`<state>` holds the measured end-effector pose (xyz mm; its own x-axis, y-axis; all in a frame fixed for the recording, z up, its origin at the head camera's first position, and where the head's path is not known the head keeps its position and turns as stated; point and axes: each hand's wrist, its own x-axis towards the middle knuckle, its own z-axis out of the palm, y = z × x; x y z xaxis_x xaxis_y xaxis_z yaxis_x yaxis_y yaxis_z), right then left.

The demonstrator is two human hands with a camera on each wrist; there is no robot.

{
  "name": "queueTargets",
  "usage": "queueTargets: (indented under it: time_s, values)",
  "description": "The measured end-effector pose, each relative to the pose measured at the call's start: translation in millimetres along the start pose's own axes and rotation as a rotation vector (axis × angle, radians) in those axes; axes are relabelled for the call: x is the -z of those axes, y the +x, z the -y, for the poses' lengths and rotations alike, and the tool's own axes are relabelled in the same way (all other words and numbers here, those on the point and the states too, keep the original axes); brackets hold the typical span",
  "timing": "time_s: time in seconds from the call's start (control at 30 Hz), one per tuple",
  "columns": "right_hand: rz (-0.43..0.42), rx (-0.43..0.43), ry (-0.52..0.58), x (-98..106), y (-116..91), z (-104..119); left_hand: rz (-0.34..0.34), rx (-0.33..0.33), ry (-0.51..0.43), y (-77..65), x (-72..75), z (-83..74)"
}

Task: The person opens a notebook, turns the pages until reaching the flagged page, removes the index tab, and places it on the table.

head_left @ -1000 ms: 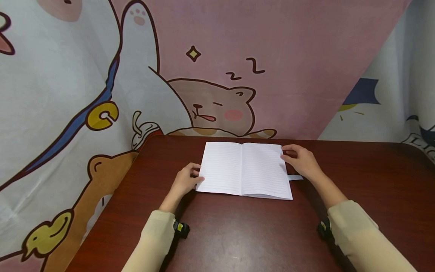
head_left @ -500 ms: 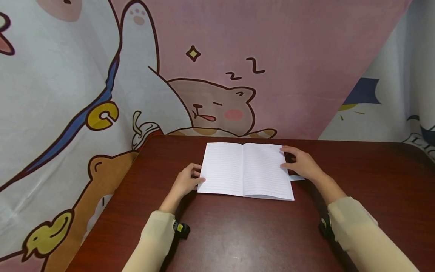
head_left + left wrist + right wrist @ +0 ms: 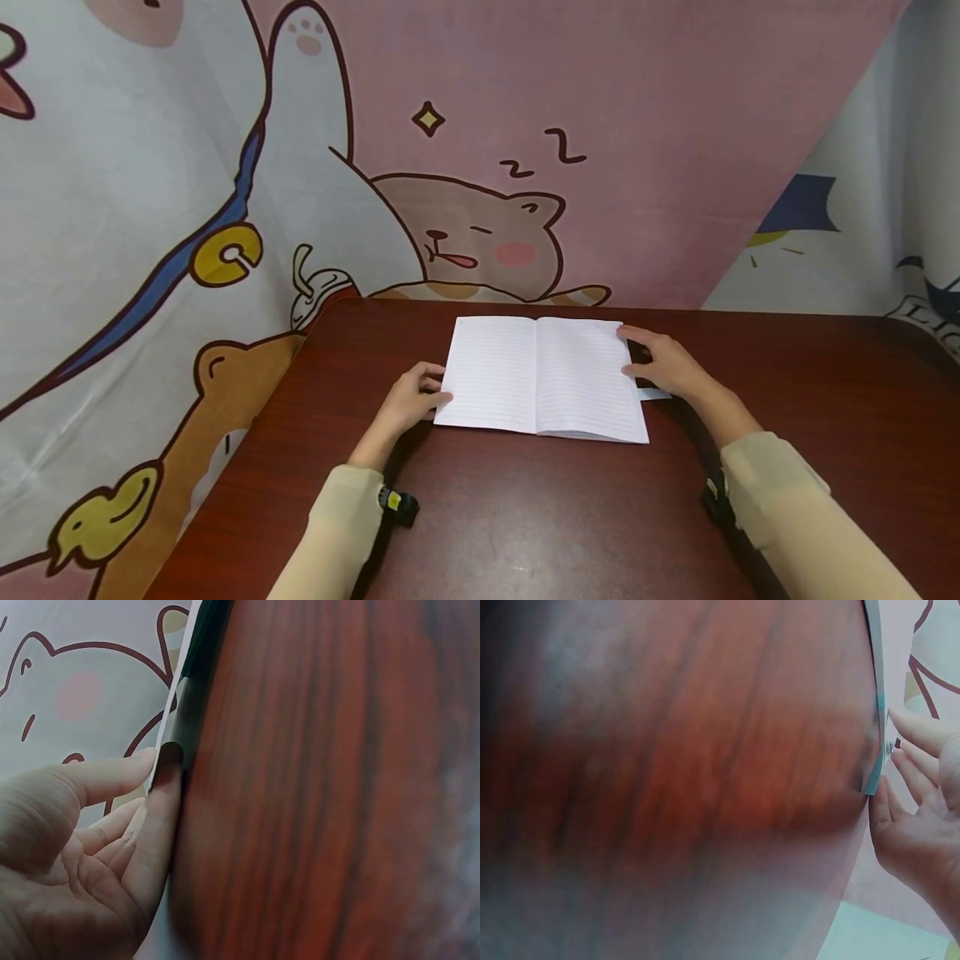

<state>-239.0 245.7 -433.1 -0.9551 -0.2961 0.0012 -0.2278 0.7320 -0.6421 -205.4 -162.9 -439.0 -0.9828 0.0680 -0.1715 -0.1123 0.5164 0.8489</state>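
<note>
Just below the head view's centre, a lined notebook lies spread on the table; at nine o'clock the left hand pinches its edge, while at three the right hand rests loosely extended fingertips there. Unequal pull might crease a leaf.

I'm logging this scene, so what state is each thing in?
Notebook, open, lined pages facing up
Left hand, pinching the notebook's left edge
Right hand, touching its right edge, grip unclear
Pale strip, sticking out past that edge
Patterned cloth, hanging behind the table, creased
</note>
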Motion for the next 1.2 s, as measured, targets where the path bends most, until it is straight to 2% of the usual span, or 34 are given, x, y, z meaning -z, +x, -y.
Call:
queueTargets:
  time_s: [0.3, 0.63, 0.9, 1.2]
  values:
    - [0.027, 0.042, -0.003, 0, 0, -2, 0.023, 0.005, -0.107, 0.8, 0.6, 2.7]
    - [0.02, 0.002, -0.028, 0, -1, 5, 0.024, 0.001, -0.113, 2.1, 0.3, 4.0]
    - [-0.051, -0.025, -0.044, -1, -3, 9, 0.027, -0.019, -0.119, 2.6, 0.8, 5.1]
    - [-0.161, 0.056, 0.007, -4, -3, 6, 0.035, -0.013, -0.107, -0.8, 2.2, 2.1]
